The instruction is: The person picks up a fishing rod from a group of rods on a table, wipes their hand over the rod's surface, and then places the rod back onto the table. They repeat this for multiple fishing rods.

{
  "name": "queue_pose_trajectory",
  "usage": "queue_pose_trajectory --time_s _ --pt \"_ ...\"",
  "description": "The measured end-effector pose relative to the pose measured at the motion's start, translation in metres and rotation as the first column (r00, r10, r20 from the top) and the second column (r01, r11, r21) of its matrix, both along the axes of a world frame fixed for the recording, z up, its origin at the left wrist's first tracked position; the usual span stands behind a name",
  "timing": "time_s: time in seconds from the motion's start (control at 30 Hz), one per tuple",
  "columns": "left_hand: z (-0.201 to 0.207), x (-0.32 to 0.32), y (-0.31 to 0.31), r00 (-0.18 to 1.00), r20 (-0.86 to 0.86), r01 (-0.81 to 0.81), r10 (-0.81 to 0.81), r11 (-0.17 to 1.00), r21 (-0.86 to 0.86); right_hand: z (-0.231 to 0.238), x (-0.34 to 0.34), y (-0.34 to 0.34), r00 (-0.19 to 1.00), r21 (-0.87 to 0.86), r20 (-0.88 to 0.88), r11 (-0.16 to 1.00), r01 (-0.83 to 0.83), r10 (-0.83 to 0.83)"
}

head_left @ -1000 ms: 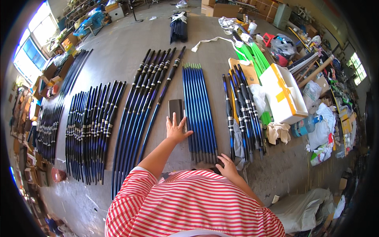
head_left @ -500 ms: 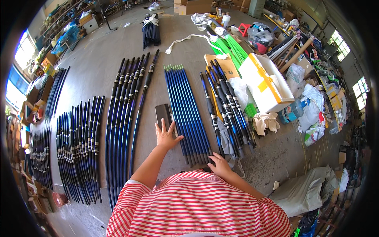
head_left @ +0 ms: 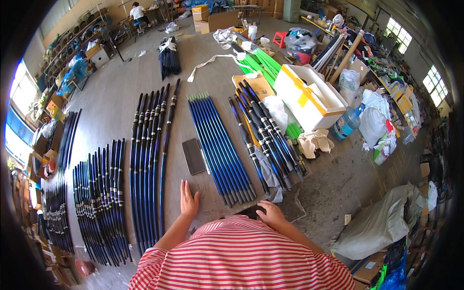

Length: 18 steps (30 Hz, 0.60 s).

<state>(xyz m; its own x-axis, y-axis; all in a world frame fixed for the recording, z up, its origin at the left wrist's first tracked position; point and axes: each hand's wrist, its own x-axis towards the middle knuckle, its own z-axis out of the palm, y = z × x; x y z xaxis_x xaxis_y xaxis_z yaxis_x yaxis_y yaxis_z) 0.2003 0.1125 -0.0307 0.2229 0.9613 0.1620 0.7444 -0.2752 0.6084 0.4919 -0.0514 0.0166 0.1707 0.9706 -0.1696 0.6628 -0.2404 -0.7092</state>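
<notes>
My left hand (head_left: 189, 200) lies flat on the table, fingers stretched upward, holding nothing. Just beyond it is a dark, flat rectangular phone-like object (head_left: 194, 156). A row of slim blue fishing rod sections (head_left: 220, 150) with green tips lies right of that object, lined up side by side. My right hand (head_left: 271, 214) rests at the table's near edge below the rods' dark butt ends, fingers loosely extended beside a black thing (head_left: 249, 211) I cannot make out. To its upper right lies a bundle of black and blue fishing rods (head_left: 270, 133) with silver bands.
More fishing rods (head_left: 147, 164) lie in groups on the left, with shorter ones (head_left: 99, 203) beyond. A white foam box (head_left: 295, 92), a water jug (head_left: 346, 123) and green rods (head_left: 263, 62) stand at right. A person (head_left: 138, 13) sits far back.
Both hands have drawn back toward me: the left away from the phone-like object and rods, the right off the rods' butt ends to the table edge. The view has shifted, showing more background.
</notes>
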Motion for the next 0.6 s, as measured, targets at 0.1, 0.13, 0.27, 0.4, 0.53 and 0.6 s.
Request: queue_pose_trajectory --time_s 0.1,0.13,0.27,0.4,0.53,0.6 --pt "0.004 -0.009 -0.018 0.998 -0.052 0.037 -0.037 0.999 0.005 -0.007 0.000 -0.014 1.000 0.061 -0.016 0.998 0.020 -0.020" --pt "0.006 -0.012 -0.023 0.996 -0.065 0.054 -0.054 0.999 0.002 -0.009 0.001 -0.019 1.000 0.054 -0.022 0.998 0.017 -0.016" --pt "0.012 -0.015 -0.036 0.994 -0.080 0.069 -0.069 0.998 -0.005 -0.019 0.005 -0.032 0.997 0.016 -0.070 1.000 0.018 -0.017" --pt "0.012 -0.015 -0.037 0.991 -0.101 0.087 -0.083 0.996 0.032 -0.042 0.010 -0.050 0.982 -0.081 -0.167 0.994 0.071 -0.084" --pt "0.007 -0.017 -0.038 0.988 -0.114 0.105 -0.103 0.994 0.018 -0.064 0.024 -0.070 0.995 -0.215 -0.056 0.974 0.074 -0.088" --pt "0.009 -0.016 -0.039 0.982 -0.151 0.114 -0.112 0.993 0.007 -0.097 0.039 -0.088 0.998 -0.285 -0.018 0.957 0.051 -0.059"
